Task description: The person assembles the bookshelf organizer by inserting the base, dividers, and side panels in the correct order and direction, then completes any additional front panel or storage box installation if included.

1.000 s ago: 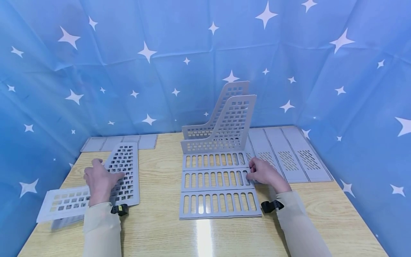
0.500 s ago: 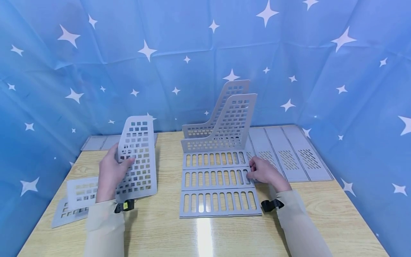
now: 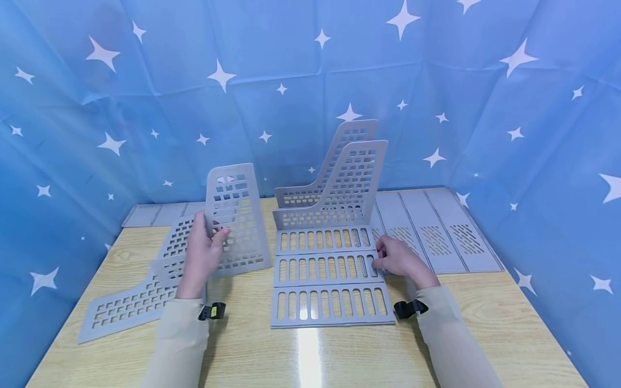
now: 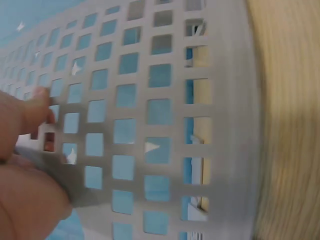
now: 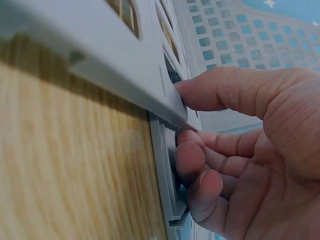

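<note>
My left hand (image 3: 201, 256) holds a grey perforated side panel (image 3: 257, 222) raised upright and slightly tilted, its thumb on the near face. In the left wrist view the panel's plain rim (image 4: 231, 125) runs beside the table. A similar L-shaped panel (image 3: 87, 330) lies flat under the left forearm, partly covered. At the centre is a slotted grey base (image 3: 335, 324) of three strips. My right hand (image 3: 402, 264) pinches the right end of its middle strip; in the right wrist view the thumb (image 5: 210, 92) lies on top, with fingers curled below the edge.
Two perforated side panels, a front one (image 3: 380, 164) and a rear one (image 3: 371, 125), stand upright at the base's far end. Flat grey panels (image 3: 412, 210) lie at the right rear, others (image 3: 145, 216) at the left rear. A blue star-patterned curtain (image 3: 271, 48) surrounds the wooden table (image 3: 242, 345).
My left hand has lifted a perforated panel off the left side and carried it right towards the base, uncovering the panel beneath. The right hand stays at the base's edge.
</note>
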A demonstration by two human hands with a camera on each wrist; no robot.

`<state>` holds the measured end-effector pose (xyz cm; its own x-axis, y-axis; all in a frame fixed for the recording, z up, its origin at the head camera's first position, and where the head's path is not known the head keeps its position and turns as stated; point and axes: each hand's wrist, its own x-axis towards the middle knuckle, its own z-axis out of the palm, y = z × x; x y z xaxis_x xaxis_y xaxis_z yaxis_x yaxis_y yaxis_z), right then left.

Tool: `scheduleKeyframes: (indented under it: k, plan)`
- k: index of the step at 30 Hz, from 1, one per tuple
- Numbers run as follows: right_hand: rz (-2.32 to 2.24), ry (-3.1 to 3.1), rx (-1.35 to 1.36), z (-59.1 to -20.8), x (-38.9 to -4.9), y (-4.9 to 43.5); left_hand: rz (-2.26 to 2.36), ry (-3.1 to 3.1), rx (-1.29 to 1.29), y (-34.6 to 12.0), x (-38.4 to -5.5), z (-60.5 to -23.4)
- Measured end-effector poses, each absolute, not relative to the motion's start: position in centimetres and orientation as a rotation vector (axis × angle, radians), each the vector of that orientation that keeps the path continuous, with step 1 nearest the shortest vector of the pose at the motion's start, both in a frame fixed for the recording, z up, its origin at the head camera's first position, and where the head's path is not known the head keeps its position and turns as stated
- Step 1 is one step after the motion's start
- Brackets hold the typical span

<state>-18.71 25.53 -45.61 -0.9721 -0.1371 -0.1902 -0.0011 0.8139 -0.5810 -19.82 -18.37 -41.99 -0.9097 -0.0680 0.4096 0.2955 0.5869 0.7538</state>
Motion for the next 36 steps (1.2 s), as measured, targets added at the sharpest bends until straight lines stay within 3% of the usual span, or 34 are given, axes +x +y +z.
scheduleKeyframes:
  k: [20, 36]
  plan:
    - [-0.878, 2.776, -0.095, -45.7, -18.7, 25.5, -1.128, -2.258, -0.334, -16.5, -20.5, -43.1]
    - [-0.829, 2.795, -0.089, -45.6, -18.8, 25.3, -1.294, -2.283, -0.400, -16.7, -20.5, -43.1]
